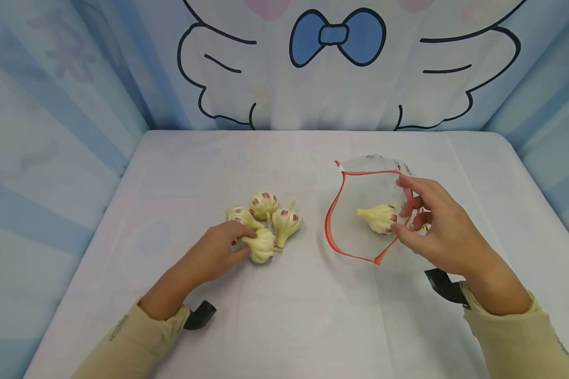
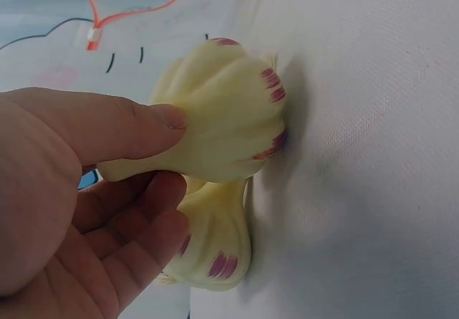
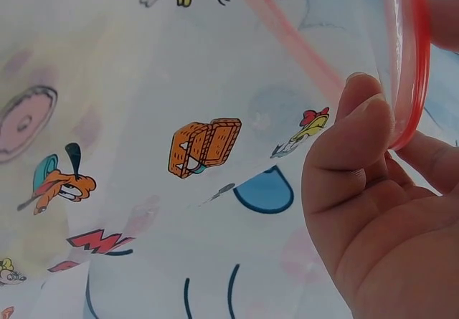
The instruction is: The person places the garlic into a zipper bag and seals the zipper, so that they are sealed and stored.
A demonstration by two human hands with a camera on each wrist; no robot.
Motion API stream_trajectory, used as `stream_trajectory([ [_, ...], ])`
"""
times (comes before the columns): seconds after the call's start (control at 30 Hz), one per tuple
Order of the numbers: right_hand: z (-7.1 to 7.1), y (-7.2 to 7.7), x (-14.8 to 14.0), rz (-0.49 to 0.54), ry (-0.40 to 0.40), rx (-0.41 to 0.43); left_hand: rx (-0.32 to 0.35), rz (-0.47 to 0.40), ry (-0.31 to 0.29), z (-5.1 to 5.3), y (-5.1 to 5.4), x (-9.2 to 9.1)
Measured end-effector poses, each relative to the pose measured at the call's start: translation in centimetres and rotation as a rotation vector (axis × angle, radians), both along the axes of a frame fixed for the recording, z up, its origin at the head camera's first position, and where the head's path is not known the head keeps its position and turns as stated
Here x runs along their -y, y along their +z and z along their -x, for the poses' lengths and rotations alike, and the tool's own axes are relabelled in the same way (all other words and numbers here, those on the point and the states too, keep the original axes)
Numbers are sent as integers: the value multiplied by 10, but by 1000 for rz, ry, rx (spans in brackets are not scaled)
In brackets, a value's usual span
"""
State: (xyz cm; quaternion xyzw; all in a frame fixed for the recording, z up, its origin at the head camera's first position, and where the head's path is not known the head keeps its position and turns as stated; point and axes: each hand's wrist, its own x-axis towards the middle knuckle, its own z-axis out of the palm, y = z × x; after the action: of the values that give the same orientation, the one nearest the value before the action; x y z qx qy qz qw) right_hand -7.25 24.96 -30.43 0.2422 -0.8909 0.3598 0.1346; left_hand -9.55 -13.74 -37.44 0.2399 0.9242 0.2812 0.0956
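Remotely, my left fingers pinch one garlic bulb; my right fingers grip the zip bag, perhaps holding it open.

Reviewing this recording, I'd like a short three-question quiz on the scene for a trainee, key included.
1. True or false: the left hand pinches a pale-yellow, purple-marked garlic bulb.

2. Which part of the clear, cartoon-printed plastic bag does the right hand grip? A, its bottom edge; B, its red rim; C, a side midway down.

3. Fill the gap: counting the one in the left hand, ___ bulbs are bunched outside the bag in the head view.

Key: 1, true; 2, B; 3, four.
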Motion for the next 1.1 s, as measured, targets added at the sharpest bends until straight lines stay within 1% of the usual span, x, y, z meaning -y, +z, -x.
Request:
stream_trajectory([
  [0.07,0,0,0,-1,-2,-1,9,5,-3,0,-1,-1],
  [0.13,0,0,0,0,-2,-4,1,11,-13,0,-2,-1],
  [0.3,0,1,0,4,4,-13,-44,26,-18,-1,-3,0],
  [0.4,0,1,0,2,2,-11,-57,33,-11,-1,-3,-1],
  [0.47,0,1,1,0,0,-8,-49,38,-5,-1,-2,-1],
  [0.67,0,0,0,9,1,3,10,58,23,-2,-3,-3],
  [0.87,-1,0,0,8,2,9,66,35,67,-3,-7,-5],
  [0.97,-1,0,0,6,2,9,65,19,69,-3,-9,-6],
  [1.1,-1,0,1,5,3,9,68,-6,56,-4,-9,-7],
])
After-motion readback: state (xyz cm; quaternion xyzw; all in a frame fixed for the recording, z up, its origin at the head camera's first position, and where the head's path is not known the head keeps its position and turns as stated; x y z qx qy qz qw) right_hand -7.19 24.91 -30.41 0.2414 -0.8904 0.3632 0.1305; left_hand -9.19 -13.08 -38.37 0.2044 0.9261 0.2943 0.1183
